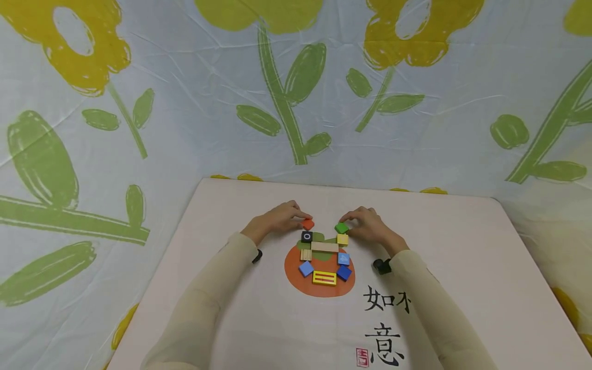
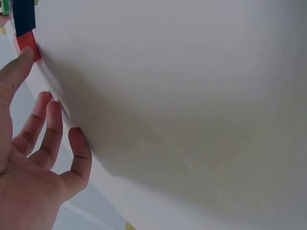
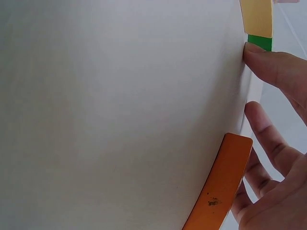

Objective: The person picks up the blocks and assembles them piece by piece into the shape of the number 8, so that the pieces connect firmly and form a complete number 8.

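Note:
My left hand (image 1: 283,218) pinches a small red block (image 1: 308,224) between thumb and index finger at the upper left of a block arrangement. In the left wrist view the thumb lies against the red block (image 2: 28,45), the other fingers loosely bent. Opposite it, my right hand (image 1: 367,224) pinches a green block (image 1: 341,227). Just below these sit a black block with a white ring (image 1: 307,236) and a yellow block (image 1: 342,240). An orange block (image 3: 220,184) stands close by the right fingers in the right wrist view; the head view hides it.
A long wooden block (image 1: 325,247), a striped wooden block (image 1: 306,255), several blue blocks (image 1: 344,273) and a yellow block with red stripes (image 1: 325,278) lie on an orange printed shape (image 1: 296,282). Black characters (image 1: 385,344) mark the pale tabletop (image 1: 259,318). Flowered cloth (image 1: 185,103) hangs behind.

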`<action>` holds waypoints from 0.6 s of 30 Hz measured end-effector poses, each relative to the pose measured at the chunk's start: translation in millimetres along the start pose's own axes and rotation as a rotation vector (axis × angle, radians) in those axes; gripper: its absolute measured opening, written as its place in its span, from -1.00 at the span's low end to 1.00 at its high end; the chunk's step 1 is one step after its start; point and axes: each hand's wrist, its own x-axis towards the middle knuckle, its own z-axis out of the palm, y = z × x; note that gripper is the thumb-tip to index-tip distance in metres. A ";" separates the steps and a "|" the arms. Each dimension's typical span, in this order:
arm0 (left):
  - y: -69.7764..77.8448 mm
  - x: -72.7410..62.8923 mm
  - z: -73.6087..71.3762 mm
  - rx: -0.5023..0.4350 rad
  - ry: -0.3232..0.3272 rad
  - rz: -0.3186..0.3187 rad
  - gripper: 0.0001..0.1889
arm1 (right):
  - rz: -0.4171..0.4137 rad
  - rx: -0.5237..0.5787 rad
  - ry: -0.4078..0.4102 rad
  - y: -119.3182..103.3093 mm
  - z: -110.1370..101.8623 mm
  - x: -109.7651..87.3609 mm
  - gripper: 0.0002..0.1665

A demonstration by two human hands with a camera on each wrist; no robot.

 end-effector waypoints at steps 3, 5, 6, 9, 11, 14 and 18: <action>-0.1 1.8 -1.0 0.007 -0.024 0.000 -0.62 | 0.010 0.002 -0.001 -0.7 0.1 -0.1 -0.63; -0.1 3.0 -1.1 0.017 -0.035 0.000 -0.62 | 0.017 0.005 -0.002 -1.0 0.0 0.0 -0.63; -0.1 3.5 -1.1 0.021 -0.040 -0.001 -0.62 | 0.019 0.005 -0.002 -1.3 -0.3 0.1 -0.63; -0.7 5.3 -0.3 0.030 -0.048 -0.003 -0.61 | 0.009 -0.002 -0.001 -0.3 0.1 0.9 -0.63; -1.0 6.3 0.2 0.033 -0.052 -0.005 -0.61 | 0.002 -0.005 -0.001 0.7 0.6 1.3 -0.63; -0.9 7.3 0.6 0.031 -0.054 -0.008 -0.61 | -0.005 -0.008 -0.001 1.3 0.7 1.8 -0.62; -0.3 7.4 0.4 0.020 -0.054 0.000 -0.62 | -0.009 -0.008 -0.001 1.7 0.5 2.1 -0.62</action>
